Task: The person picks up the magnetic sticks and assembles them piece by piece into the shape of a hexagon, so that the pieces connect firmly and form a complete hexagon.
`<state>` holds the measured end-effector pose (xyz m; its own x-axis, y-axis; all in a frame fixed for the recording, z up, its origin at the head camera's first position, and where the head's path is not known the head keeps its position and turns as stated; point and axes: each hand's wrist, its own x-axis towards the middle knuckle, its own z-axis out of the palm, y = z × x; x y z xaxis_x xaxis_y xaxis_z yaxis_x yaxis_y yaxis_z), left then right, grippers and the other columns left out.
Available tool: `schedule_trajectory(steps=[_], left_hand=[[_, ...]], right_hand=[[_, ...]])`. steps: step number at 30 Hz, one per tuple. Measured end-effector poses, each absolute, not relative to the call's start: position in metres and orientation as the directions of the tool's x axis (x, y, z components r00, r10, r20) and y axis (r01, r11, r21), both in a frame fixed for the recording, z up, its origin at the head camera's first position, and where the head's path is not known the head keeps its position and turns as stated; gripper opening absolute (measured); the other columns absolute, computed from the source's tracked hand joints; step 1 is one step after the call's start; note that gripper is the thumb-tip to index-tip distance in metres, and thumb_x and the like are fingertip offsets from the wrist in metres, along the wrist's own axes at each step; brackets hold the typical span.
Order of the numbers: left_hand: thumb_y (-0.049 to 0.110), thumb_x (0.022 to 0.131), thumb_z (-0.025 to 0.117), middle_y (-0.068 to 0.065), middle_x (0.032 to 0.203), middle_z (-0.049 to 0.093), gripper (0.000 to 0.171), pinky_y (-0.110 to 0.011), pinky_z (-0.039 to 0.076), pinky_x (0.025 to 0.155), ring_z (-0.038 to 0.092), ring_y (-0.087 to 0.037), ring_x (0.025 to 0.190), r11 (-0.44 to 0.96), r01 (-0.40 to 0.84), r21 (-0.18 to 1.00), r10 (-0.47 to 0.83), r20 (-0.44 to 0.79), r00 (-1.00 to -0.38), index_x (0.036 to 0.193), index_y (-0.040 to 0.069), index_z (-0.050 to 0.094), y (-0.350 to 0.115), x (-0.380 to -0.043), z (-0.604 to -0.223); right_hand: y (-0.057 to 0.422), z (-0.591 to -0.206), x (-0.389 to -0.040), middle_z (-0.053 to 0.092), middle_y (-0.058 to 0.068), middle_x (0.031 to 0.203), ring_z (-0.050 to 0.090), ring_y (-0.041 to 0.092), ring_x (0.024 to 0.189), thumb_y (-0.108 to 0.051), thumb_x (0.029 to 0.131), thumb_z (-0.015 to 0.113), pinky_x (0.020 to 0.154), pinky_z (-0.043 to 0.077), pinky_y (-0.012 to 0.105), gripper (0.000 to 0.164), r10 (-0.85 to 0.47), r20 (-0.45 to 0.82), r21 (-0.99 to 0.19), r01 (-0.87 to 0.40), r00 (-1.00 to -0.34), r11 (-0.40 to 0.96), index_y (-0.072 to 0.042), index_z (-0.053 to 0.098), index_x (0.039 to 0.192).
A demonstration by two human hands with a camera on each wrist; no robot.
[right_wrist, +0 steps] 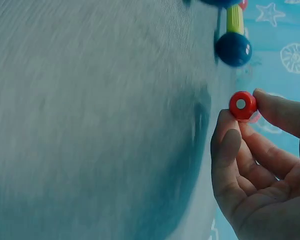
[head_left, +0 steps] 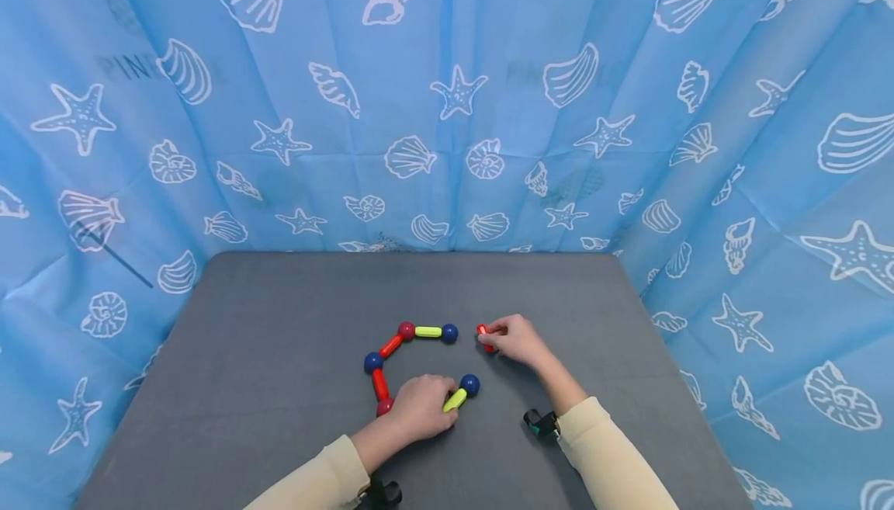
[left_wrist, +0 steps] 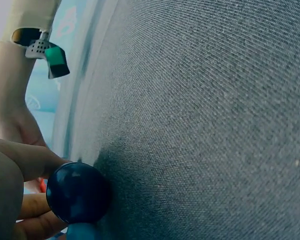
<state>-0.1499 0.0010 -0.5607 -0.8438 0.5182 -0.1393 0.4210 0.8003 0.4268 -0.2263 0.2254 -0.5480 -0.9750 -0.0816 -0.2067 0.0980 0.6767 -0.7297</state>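
My left hand [head_left: 419, 407] grips a yellow-green magnetic rod [head_left: 455, 400] with a blue ball [head_left: 470, 385] on its far end. Close up in the left wrist view, a dark blue ball [left_wrist: 79, 192] sits against the fingers; the rod is out of sight there. My right hand [head_left: 518, 339] pinches a red magnetic rod [right_wrist: 242, 105] between thumb and fingertips, its pale round end facing the camera. To the left lies a bent chain of red rod [head_left: 390, 346], yellow-green rod [head_left: 428, 332], and red and blue balls. Its near red ball [head_left: 384, 406] is partly covered by my left hand.
A grey cloth-covered table [head_left: 279, 324] lies beneath both hands. Blue curtains [head_left: 447, 130] with white shell prints hang behind it and along the sides. The chain's end blue ball [head_left: 450, 333] lies just left of the right hand. Dark wrist cameras [head_left: 541, 422] hang below the sleeves.
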Motion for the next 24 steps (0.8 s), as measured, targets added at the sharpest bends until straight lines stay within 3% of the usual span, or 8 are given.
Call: schedule_trajectory(steps=[11,19,24], left_hand=[[0.02,0.081,0.073,0.008,0.072,0.054,0.019,-0.023,0.037,0.06,0.046,-0.006,0.063,0.672,0.285,0.683,0.474,-0.102,-0.874,0.099,0.016,0.07,-0.003,-0.152,-0.584],[0.021,0.082,0.072,0.009,0.072,0.053,0.021,-0.023,0.037,0.06,0.046,-0.006,0.064,0.714,0.335,0.615,0.474,-0.073,-0.877,0.102,0.015,0.071,-0.002,-0.148,-0.58],[0.039,0.086,0.076,0.011,0.076,0.055,0.033,-0.028,0.042,0.065,0.048,-0.007,0.068,0.78,0.409,0.473,0.523,-0.136,-0.841,0.113,0.018,0.073,-0.004,-0.147,-0.566]], right_hand=[[0.206,-0.547,-0.221,0.071,0.003,0.086,0.066,0.016,0.068,-0.026,0.093,0.074,0.066,0.056,0.035,0.026,-0.148,-0.283,-0.767,0.131,-0.948,0.628,-0.004,0.075,0.107],[0.192,-0.546,-0.218,0.072,0.006,0.092,0.067,0.017,0.075,-0.026,0.093,0.073,0.069,0.058,0.035,0.03,-0.22,-0.332,-0.785,0.139,-0.917,0.603,-0.001,0.074,0.11],[0.187,-0.546,-0.22,0.07,0.005,0.093,0.065,0.015,0.074,-0.024,0.094,0.073,0.069,0.058,0.034,0.028,-0.225,-0.353,-0.775,0.149,-0.908,0.614,-0.001,0.074,0.109]])
